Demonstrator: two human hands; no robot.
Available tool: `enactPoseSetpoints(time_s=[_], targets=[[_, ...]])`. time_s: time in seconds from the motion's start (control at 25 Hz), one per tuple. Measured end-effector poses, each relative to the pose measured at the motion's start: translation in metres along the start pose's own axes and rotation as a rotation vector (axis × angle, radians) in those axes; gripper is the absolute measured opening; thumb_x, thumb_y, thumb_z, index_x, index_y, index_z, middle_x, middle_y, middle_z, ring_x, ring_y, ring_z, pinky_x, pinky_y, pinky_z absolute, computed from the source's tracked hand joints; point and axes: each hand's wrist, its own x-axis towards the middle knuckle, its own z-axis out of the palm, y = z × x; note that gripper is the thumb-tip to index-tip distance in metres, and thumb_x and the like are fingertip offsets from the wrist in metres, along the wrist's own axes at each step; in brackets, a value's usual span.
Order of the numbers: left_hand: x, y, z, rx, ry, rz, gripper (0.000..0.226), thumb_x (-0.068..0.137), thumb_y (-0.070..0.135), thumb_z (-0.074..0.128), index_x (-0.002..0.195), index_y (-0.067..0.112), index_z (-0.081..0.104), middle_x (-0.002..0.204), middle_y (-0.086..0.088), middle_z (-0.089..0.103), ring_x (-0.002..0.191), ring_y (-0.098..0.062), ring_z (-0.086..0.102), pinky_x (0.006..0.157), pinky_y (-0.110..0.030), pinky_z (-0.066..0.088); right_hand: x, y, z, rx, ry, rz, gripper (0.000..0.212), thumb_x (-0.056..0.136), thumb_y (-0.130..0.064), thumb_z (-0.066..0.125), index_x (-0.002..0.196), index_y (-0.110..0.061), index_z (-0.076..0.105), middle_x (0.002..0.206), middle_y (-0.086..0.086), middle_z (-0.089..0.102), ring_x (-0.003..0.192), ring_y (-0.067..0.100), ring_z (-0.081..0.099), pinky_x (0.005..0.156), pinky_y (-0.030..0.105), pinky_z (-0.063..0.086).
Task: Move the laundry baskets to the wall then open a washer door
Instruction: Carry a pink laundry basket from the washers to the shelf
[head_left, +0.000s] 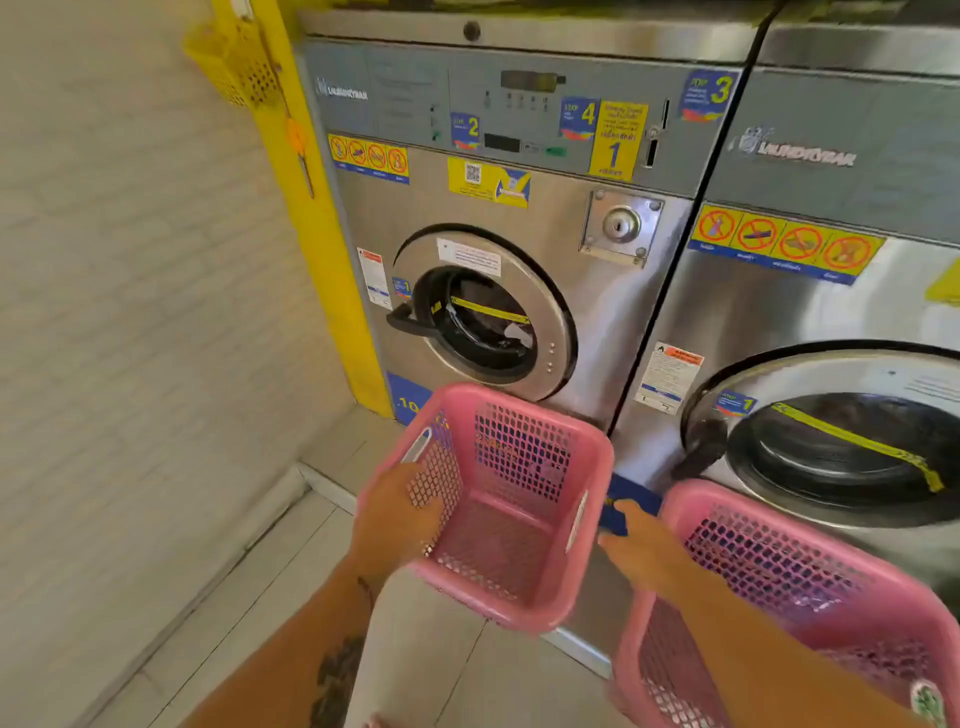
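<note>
Pink perforated plastic forms both laundry baskets. The first pink mesh basket sits at about 6 o'clock in the view, tipped so that its open mouth faces the camera. It is just in front of the stainless-steel front-loading washer at 12 o'clock. The left hand grips this basket's left rim, its fingers curled over the edge and showing through the mesh inside.

The second pink mesh basket is at 4 o'clock, just beside the first and in front of a second steel washer at 3 o'clock. The right forearm crosses above the near rim of this basket. The right hand lies in the gap between the two baskets, reaching toward the first basket's right wall. It is blurred, so I cannot tell how far its fingers are bent or whether they touch anything.

Both round glass washer doors are closed, the left round door at 12 o'clock with its black handle on its left edge. A pale brick wall fills 9 o'clock, and a yellow pillar stands between it and the first washer. Light tiled floor runs along the wall's foot at 7 o'clock.
</note>
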Motion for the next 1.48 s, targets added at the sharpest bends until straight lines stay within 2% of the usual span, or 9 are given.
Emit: enactPoseSetpoints(time_s=[0.24,0.4,0.56,0.68,0.8,0.96,1.08,1.24,1.48], targets=[[0.147,-0.096,0.035,0.107,-0.109,0.024,0.058,0.073,0.031,0.069,0.129,0.025,0.052,0.126,-0.002,0.053,0.112,-0.029,0.057,0.090,-0.040,0.049,0.095,-0.006,0.054,0.112,0.029,0.360,0.057,0.088,-0.022,0.055,0.141,-0.014,0.034,0.123,0.017,0.059,0.089,0.028,0.057,0.076,0.037,0.046],[0.219,-0.147,0.070,0.213,-0.136,0.115,0.062,0.072,0.026,0.069,0.130,0.025,0.048,0.130,-0.004,0.049,0.110,-0.034,0.053,0.089,-0.046,0.050,0.155,0.001,0.100,0.225,0.216,0.506,0.039,0.077,-0.019,0.055,0.113,-0.010,0.042,0.102,0.021,0.061,0.082,0.033,0.059,0.078,0.051,0.051],[0.238,-0.176,0.091,0.247,-0.098,0.206,0.060,0.065,0.002,0.056,0.121,0.024,0.057,0.109,0.001,0.058,0.083,-0.031,0.060,0.064,-0.039,0.052,0.172,0.000,0.123,0.189,0.369,0.512,0.024,0.089,-0.025,0.048,0.111,-0.019,0.040,0.101,0.020,0.061,0.083,0.040,0.065,0.073,0.048,0.052],[0.239,-0.177,0.083,0.254,-0.091,0.229,0.067,0.061,-0.003,0.051,0.121,0.025,0.061,0.099,-0.001,0.060,0.078,-0.031,0.062,0.060,-0.037,0.053,0.158,-0.014,0.117,0.208,0.348,0.471,0.036,0.089,-0.014,0.052,0.123,-0.016,0.039,0.096,0.013,0.060,0.068,0.031,0.061,0.063,0.038,0.047],[0.219,-0.180,0.064,0.203,-0.098,0.208,0.075,0.063,-0.006,0.050,0.127,0.032,0.060,0.106,0.002,0.066,0.088,-0.024,0.064,0.072,-0.035,0.057,0.132,-0.025,0.113,0.186,0.268,0.453,0.069,0.080,-0.001,0.057,0.140,-0.022,0.030,0.094,0.008,0.058,0.060,0.022,0.057,0.057,0.034,0.043],[0.145,-0.202,0.044,0.263,-0.028,0.127,0.077,0.069,-0.009,0.050,0.132,0.036,0.056,0.110,0.005,0.065,0.077,-0.014,0.057,0.059,-0.023,0.053,0.079,-0.031,0.124,0.220,0.223,0.380,0.084,0.082,0.002,0.055,0.151,-0.031,0.022,0.103,0.015,0.055,0.066,0.024,0.056,0.062,0.033,0.044],[0.078,-0.223,0.027,0.280,0.070,0.051,0.071,0.073,-0.010,0.050,0.133,0.026,0.057,0.112,-0.004,0.065,0.077,-0.016,0.056,0.053,-0.017,0.042,0.047,-0.029,0.145,0.204,0.204,0.314,0.084,0.081,0.000,0.053,0.151,-0.036,0.023,0.117,0.017,0.059,0.089,0.036,0.061,0.069,0.033,0.045],[0.001,-0.264,0.007,0.308,0.138,-0.111,0.069,0.073,-0.006,0.051,0.134,0.026,0.055,0.113,-0.004,0.063,0.079,-0.023,0.061,0.058,-0.032,0.057,0.009,-0.021,0.187,0.231,0.128,0.255,0.075,0.079,-0.001,0.052,0.144,-0.035,0.035,0.109,0.007,0.064,0.079,0.027,0.057,0.072,0.035,0.049],[-0.055,-0.337,0.011,0.266,0.146,-0.224,0.063,0.076,-0.005,0.053,0.129,0.029,0.058,0.106,0.003,0.063,0.072,-0.019,0.061,0.054,-0.033,0.058,-0.010,-0.010,0.264,0.369,0.119,0.300,0.058,0.081,0.001,0.044,0.130,-0.030,0.053,0.079,-0.005,0.061,0.054,0.012,0.055,0.036,0.022,0.040]])
